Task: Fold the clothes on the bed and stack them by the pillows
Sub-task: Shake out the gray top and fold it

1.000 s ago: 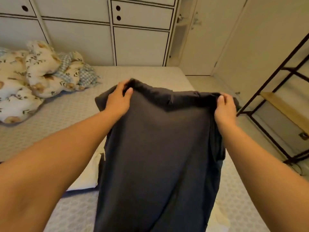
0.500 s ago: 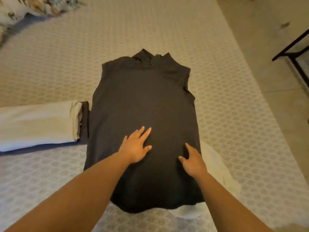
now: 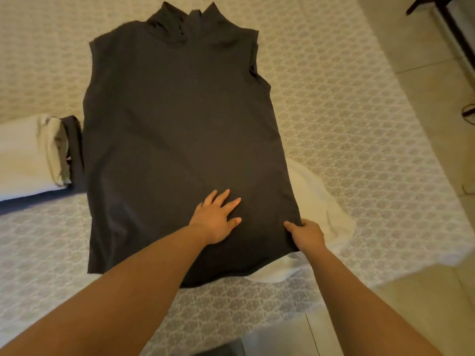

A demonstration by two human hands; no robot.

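The shirt [image 3: 180, 140] lies on the bed [image 3: 347, 129], folded clothes [image 3: 28, 155] left, cloth [image 3: 318, 199] under its right edge.

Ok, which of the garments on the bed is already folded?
The cream garment at the left edge, folded on a dark piece. The dark sleeveless top lies spread flat; the white garment beneath it is loose.

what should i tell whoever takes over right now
Left hand: flat, fingers straight, pressing the dark grey sleeveless top.
Right hand: grip pinching that top's right side edge near the hem.
The top lies spread flat on the bed, collar away from you, over a white garment. A folded white and dark pile sits to its left.
Left: fold the top and white garment, stack by the pillows (out of view).
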